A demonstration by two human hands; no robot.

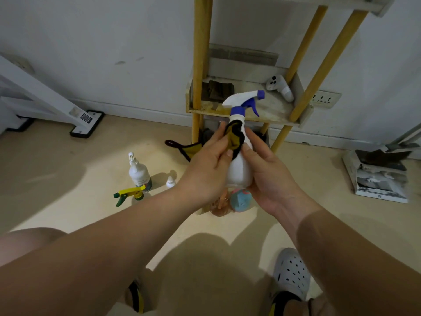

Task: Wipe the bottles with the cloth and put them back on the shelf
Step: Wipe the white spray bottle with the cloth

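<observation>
The left hand (209, 165) pinches a bunched olive cloth (234, 139) with a dark border, its fingers curled to press the cloth against the shoulder of the white spray bottle (239, 172). The bottle is held upright in the air in front of the shelf (246, 116), its blue trigger pointing right. The right hand (266, 169) wraps the lower body from the right, with the thumb laid up the front.

The bottle looks like thin plastic, light and a little squashy (how much liquid is inside I cannot tell). Its smooth wall could slip, so the belly or the narrow neck under the trigger head is the place to hold it. The cloth is limp and will fold wherever it is pushed.

On the floor at left stand a white pump bottle (139, 171), a yellow-and-green trigger sprayer (131, 195) and a small dropper bottle (170, 181), probably not yet wiped. Below the hands lie a clear bottle (219, 205) and a blue ball-like thing (240, 199). A dark object (217, 90) and a white controller (280, 87) sit on the shelf board, and the bare stretch between them seems wide enough for the bottle. The slanted yellow posts (328, 62) crowd the right side. A stack of papers (380, 179) lies on the floor far right.
</observation>
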